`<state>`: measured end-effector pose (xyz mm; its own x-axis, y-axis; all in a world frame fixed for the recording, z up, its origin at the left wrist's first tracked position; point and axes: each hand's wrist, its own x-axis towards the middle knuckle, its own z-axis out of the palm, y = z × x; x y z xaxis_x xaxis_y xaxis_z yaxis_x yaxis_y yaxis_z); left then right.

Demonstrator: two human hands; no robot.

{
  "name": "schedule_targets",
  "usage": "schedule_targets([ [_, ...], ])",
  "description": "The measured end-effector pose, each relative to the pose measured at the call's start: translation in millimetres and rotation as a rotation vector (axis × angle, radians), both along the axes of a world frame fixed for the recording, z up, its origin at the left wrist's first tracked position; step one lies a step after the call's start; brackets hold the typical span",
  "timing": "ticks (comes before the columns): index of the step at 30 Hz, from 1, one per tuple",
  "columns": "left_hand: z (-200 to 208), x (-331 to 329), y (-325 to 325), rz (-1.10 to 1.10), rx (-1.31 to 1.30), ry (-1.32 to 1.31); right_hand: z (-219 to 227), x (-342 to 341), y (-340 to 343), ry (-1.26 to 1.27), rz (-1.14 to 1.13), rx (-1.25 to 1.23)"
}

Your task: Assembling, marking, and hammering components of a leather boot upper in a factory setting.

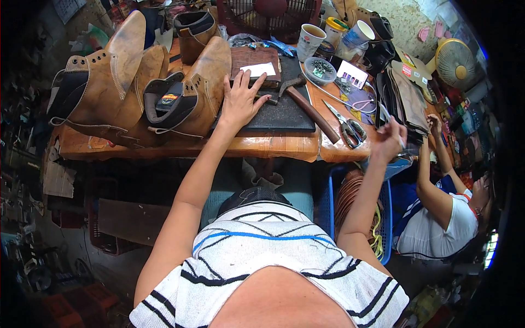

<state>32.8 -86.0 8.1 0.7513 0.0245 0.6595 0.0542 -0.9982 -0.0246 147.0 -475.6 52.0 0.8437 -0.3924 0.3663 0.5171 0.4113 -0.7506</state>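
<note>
My left hand (239, 104) lies with fingers spread, its fingertips at a small white piece of paper (259, 70) on a dark reddish-brown block (269, 57). Beneath the thumb, a short metal tool is partly hidden on the black work pad (287, 117). A wooden-handled hammer (311, 112) rests just right of it, its head on the pad. My right hand (389, 141), raised over the table's right front edge, is closed on a slim, pale pen-like stick (384, 111). Scissors with dark handles (350, 130) lie left of that hand.
Brown leather boots (183, 104) crowd the table's left. Behind stand a drink cup (310, 42), a tub of small dark pieces (320, 71), a lit phone (353, 75) and a red fan (270, 7). A blue basket (330, 202) sits below. Another person (437, 218) works at right.
</note>
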Motion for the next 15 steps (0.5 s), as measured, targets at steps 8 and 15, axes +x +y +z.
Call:
schedule_targets([
  [8, 2.1, -2.3, 0.4, -0.065, -0.075, -0.002, 21.0, -5.2, 127.3, -0.039, 0.562, -0.043],
  [15, 7.4, -4.8, -2.2, -0.076, -0.091, 0.029, 47.0, 25.4, 191.8, -0.004, 0.649, -0.051],
])
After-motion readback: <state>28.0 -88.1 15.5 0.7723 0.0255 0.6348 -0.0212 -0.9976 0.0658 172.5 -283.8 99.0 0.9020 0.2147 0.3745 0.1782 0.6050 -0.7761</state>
